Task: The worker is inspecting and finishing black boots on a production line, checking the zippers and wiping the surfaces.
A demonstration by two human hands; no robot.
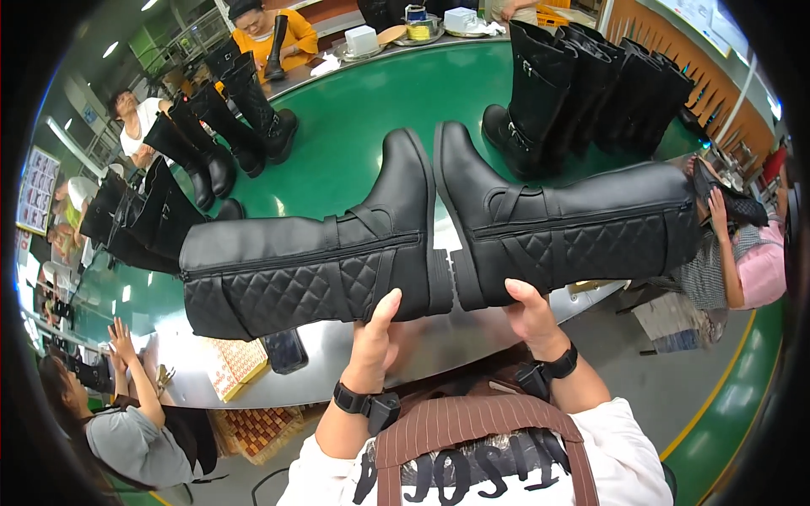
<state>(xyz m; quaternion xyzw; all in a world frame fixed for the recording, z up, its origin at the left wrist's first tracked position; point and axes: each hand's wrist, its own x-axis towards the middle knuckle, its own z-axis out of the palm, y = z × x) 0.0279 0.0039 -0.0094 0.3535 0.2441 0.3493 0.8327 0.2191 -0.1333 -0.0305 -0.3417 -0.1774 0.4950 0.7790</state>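
A green table (371,93) spreads through 12 o'clock and curves round toward 9, where its glossy top throws back patches of light. Its bare metal edge (329,375) runs through 7. At 2 o'clock rises an orange-brown wall (654,42), with a slanting white post (743,91) near it. Ceiling lights (110,50) glow at 10, above a board (38,190) at 9. At 4, a yellow line (711,395) parts grey floor (645,396) from green.
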